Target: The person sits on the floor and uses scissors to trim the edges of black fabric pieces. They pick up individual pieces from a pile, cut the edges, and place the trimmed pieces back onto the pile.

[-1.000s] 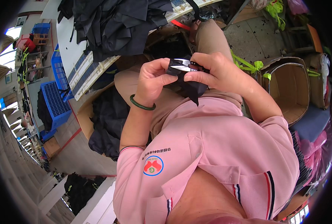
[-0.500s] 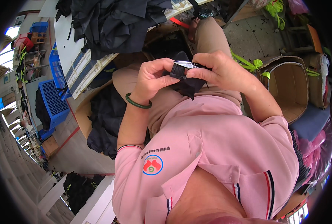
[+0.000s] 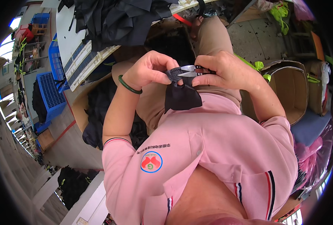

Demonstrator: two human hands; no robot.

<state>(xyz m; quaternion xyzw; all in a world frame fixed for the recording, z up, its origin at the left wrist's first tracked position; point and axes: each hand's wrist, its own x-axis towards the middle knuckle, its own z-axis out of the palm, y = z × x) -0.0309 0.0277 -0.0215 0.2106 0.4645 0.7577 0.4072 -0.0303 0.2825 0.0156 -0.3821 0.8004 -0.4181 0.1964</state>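
- Small, soft black fabric piece [image 3: 183,99], held between the hands: narrow, textured band above, smooth broad flap hanging below.
- Left hand [image 3: 153,69] pinches the band.
- Right hand [image 3: 226,71] grips silver-bladed, black-handled snips [image 3: 188,74], blades spread at the band.
- Half a second ago, the blades looked together and less flap showed.

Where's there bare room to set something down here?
Mostly bare: the white tabletop's left strip, between the heaped black fabric pieces and blue plastic crates, and the grey floor between those crates and the brown cardboard box of dark cloth. Crowded: that heap, and the gap between left hand and right hand, where silver-bladed snips meet a black cloth.
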